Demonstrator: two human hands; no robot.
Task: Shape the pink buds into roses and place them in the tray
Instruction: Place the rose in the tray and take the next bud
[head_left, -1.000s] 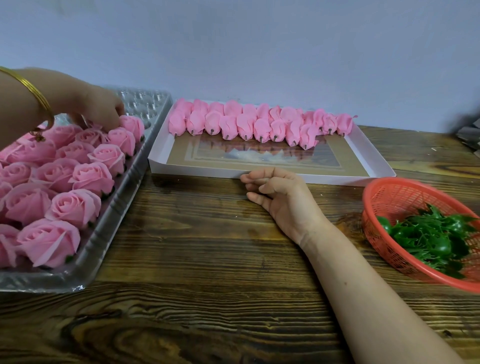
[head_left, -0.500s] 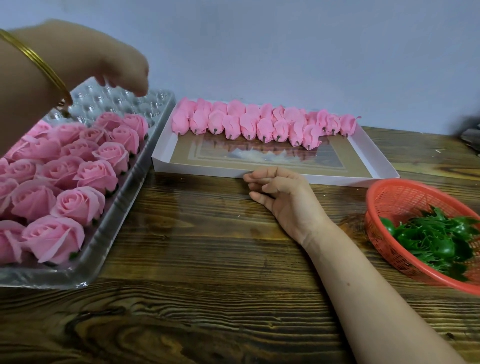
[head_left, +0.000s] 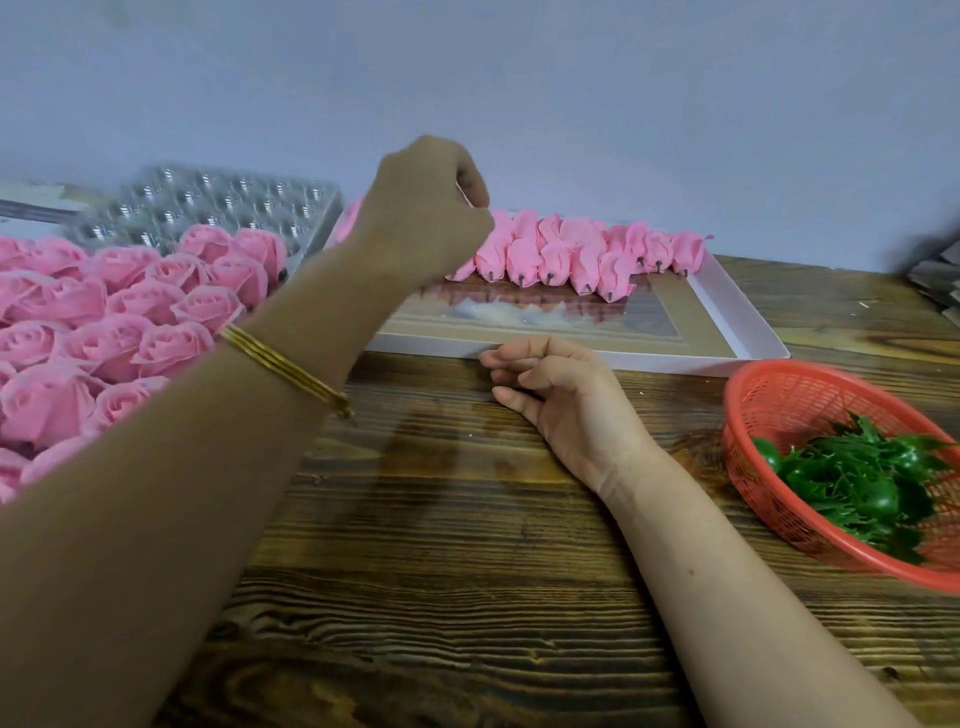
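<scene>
Curled left hand (head_left: 421, 218), contents unclear, is hovering over pink buds (head_left: 571, 260), probably to pick; right hand (head_left: 561, 400) is resting slack, empty.

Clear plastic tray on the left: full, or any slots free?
Not full. Roses cover the near part of the tray, but its far rows by the wall show bare, empty cavities.

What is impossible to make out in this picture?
- Head view, left hand: its own back hides the fingers, so whether it holds anything is unclear.
- Buds in the white box: the left hand covers the row's left end.
- Rose tray: cut off at the left edge.
- Red basket: cut off at the right edge.
</scene>
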